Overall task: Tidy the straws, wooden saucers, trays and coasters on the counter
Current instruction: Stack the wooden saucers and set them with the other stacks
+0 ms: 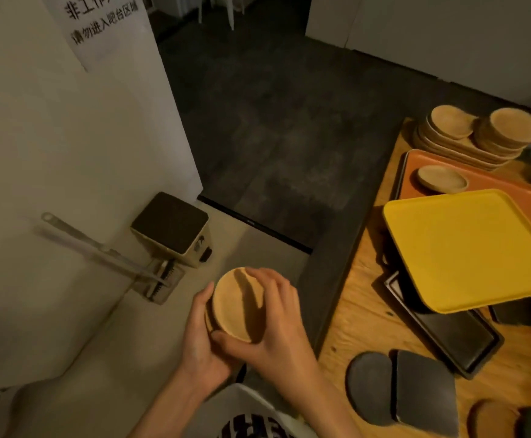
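Both hands, left (199,336) and right (273,324), grip a small saucer stack (235,303). Partway: saucer piles (507,132) stacked; trays (472,248) and coasters (370,387) on the bench (362,314) remain untidy.

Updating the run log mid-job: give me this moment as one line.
left hand: holding saucer stack | right hand: on top of stack | loose saucer: on orange tray | yellow tray: overlapping orange tray

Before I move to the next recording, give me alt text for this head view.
Both hands, left hand and right hand, hold a small stack of wooden saucers beside a wooden counter bearing a yellow tray, an orange tray, more saucers and dark coasters.
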